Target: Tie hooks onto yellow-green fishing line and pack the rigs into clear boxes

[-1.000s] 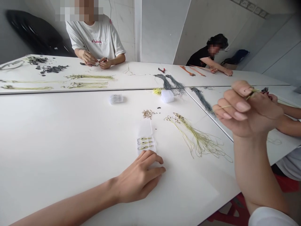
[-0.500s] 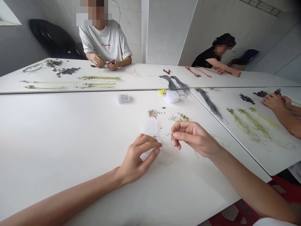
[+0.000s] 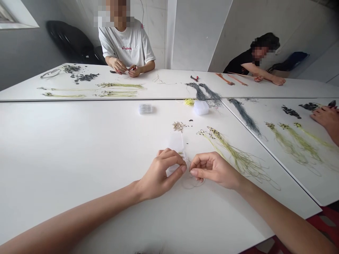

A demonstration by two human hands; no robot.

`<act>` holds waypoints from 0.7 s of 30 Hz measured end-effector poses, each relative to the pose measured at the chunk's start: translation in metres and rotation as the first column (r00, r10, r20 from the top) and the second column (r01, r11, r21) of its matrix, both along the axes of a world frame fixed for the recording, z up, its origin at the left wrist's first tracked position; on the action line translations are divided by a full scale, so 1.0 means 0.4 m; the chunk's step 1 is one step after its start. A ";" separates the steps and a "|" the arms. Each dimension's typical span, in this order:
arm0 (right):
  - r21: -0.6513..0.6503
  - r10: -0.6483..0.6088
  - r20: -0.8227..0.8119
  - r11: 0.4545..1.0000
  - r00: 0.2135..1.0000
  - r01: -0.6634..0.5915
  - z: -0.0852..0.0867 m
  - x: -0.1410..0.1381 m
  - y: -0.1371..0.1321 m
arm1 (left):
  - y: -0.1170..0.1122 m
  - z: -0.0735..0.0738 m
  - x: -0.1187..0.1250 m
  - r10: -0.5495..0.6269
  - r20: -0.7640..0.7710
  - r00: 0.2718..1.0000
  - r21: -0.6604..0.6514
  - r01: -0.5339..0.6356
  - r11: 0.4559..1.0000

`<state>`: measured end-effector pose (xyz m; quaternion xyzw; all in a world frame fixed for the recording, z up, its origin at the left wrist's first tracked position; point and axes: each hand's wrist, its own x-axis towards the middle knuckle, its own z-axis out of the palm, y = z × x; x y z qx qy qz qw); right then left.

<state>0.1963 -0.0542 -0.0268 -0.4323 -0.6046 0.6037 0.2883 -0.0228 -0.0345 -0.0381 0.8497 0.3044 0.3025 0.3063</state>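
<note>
Left hand pinches the clear packet on the counter, near centre. Right hand pinches a thin line just beside it. The line's slack loop could snag the yellow-green bundle lying right.

Left hand and right hand are bare, with short plain nails; both forearms are unsleeved.

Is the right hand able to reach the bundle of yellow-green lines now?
Probably yes. The bundle of yellow-green lines lies just beside the right hand on the same table, nothing between them, though its fingers pinch a thin line.
</note>
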 end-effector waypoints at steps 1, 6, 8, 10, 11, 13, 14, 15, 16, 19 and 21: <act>-0.001 -0.002 -0.014 1.000 1.000 0.002 -0.002 0.000 -0.001 | -0.001 0.001 0.001 -0.019 -0.018 1.000 0.008 0.019 1.000; 0.015 -0.015 -0.109 1.000 0.994 0.017 0.000 -0.003 -0.004 | -0.002 -0.004 0.012 -0.091 -0.066 0.994 0.022 0.092 0.996; 0.016 -0.021 -0.102 1.000 0.995 0.022 0.001 0.000 -0.003 | 0.000 -0.005 0.012 -0.082 -0.053 0.995 0.033 0.084 0.996; 0.023 -0.033 -0.065 0.999 0.997 0.034 0.001 0.004 -0.003 | 0.005 0.000 0.009 -0.070 -0.041 0.997 0.040 0.071 0.997; 0.034 -0.039 -0.037 0.999 0.999 0.041 0.001 0.006 -0.002 | 0.008 0.006 0.008 -0.067 -0.040 0.997 0.038 0.069 0.997; 0.079 -0.045 0.025 0.996 0.999 0.043 0.002 0.011 -0.001 | 0.017 0.025 0.007 -0.080 -0.050 0.996 0.029 0.082 0.996; 0.106 -0.044 0.051 0.994 0.998 0.039 0.003 0.014 0.000 | 0.026 0.038 0.008 -0.098 -0.062 0.993 0.026 0.100 0.995; 0.131 -0.044 0.067 0.991 0.997 0.035 0.003 0.016 0.001 | 0.038 0.052 0.011 -0.118 -0.079 0.990 0.026 0.120 0.992; 0.155 -0.052 0.077 0.987 0.996 0.039 0.004 0.019 0.003 | 0.056 0.066 0.016 -0.144 -0.101 0.984 0.034 0.148 0.988; 0.208 -0.115 0.100 0.974 0.988 0.092 0.006 0.030 0.008 | 0.137 0.100 0.040 -0.098 -0.166 0.981 0.096 0.115 0.989; 0.245 -0.162 0.126 0.961 0.979 0.127 0.006 0.039 0.011 | 0.206 0.106 0.061 0.152 -0.305 0.940 0.171 -0.102 0.980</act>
